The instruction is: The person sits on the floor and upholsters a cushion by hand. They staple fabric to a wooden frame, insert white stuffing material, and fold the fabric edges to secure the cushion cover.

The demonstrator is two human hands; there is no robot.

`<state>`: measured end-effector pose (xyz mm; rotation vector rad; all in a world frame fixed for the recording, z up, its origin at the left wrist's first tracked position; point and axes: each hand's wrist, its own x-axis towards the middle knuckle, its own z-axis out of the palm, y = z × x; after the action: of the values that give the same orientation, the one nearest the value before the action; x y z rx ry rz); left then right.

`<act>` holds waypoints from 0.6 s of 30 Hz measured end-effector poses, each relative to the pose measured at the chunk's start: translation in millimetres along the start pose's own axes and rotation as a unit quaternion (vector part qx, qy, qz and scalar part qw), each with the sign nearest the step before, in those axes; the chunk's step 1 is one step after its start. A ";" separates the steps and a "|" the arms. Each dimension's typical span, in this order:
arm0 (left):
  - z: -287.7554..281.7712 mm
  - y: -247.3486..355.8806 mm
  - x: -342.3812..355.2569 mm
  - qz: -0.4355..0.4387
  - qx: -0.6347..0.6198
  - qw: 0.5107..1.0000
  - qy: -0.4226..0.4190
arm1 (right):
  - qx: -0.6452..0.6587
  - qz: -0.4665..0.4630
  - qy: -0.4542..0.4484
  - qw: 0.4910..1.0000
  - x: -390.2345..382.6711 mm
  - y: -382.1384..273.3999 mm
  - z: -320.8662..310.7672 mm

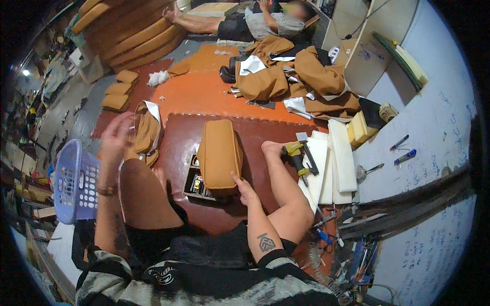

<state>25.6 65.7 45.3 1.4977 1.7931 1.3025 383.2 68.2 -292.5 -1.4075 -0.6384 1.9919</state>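
A tan padded block (218, 153), covered in smooth upholstery, stands in front of me on the dark red mat. My right hand (244, 188) grips its near right corner, thumb on the side and the other fingers mostly hidden. Under and beside the block is a dark box with compartments (192, 194) holding small items. Away to the left, my left hand (117, 131) is raised and smeared by motion, nearest to a crumpled tan cover with white lining (148, 125). Whether it holds anything does not show.
A purple perforated basket (76, 178) stands at my left. By my right foot, a green-and-black staple gun (300, 157) lies on white foam sheets (337, 158). Tan covers (311, 76) are heaped ahead; curved tan cushions (132, 30) stack far left. Another person (265, 25) reclines behind.
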 end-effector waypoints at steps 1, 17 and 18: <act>-30.2 -13.2 9.0 0.060 0.000 0.996 0.066 | 0.019 -0.003 -0.016 1.000 9.4 4.0 1.8; 130.0 -308.6 -109.2 -0.099 0.251 0.892 -0.362 | 0.191 -0.040 0.010 0.981 -19.7 -10.4 56.6; 138.8 -313.1 -109.0 -0.100 0.247 0.894 -0.359 | 0.182 -0.022 0.029 0.983 -27.1 -21.0 68.4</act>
<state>17.9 28.5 -312.1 1.6791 1.7380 0.1133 329.4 60.8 -238.6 -1.2113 -0.2566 1.9079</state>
